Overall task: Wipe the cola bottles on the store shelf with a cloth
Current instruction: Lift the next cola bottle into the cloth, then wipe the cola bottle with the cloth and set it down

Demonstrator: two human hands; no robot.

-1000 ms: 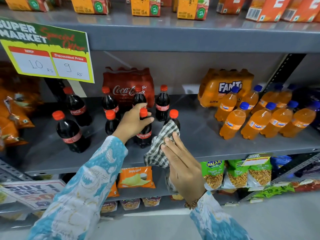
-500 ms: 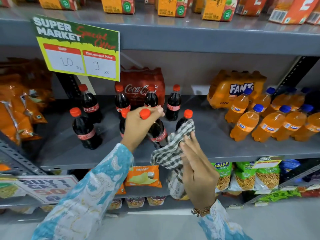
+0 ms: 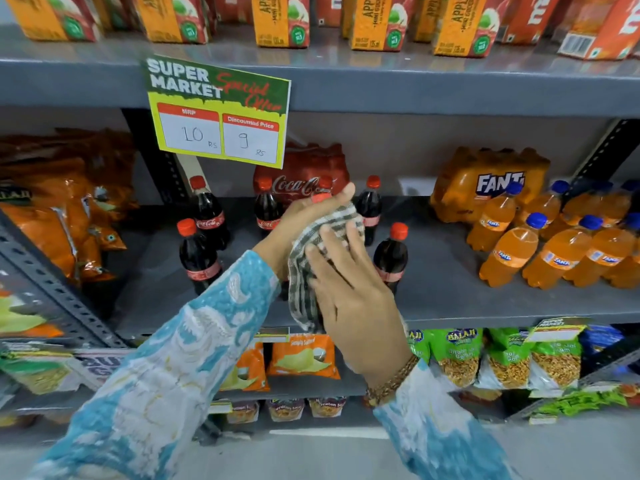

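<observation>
My left hand (image 3: pixel 298 223) grips the neck of a lifted cola bottle; only its red cap (image 3: pixel 321 198) shows between the fingers. My right hand (image 3: pixel 349 289) presses a grey-and-white checked cloth (image 3: pixel 311 258) around that bottle's body, which is hidden. Several more small cola bottles stand on the grey middle shelf (image 3: pixel 450 299): one front left (image 3: pixel 197 254), one front right (image 3: pixel 391 258), others behind (image 3: pixel 207 209) (image 3: pixel 370 206). A shrink-wrapped red cola pack (image 3: pixel 304 171) sits at the back.
Orange Fanta bottles (image 3: pixel 509 247) and a Fanta pack (image 3: pixel 485 181) fill the shelf's right side. Orange snack bags (image 3: pixel 52 216) lie at left. A price sign (image 3: pixel 218 112) hangs from the upper shelf, which holds juice cartons (image 3: pixel 280 19). Snack packets (image 3: pixel 304 355) sit on the shelf below.
My left hand has lifted a cola bottle off the shelf. My right hand has brought the cloth up and wrapped it around the bottle. The camera has shifted left and closer.
</observation>
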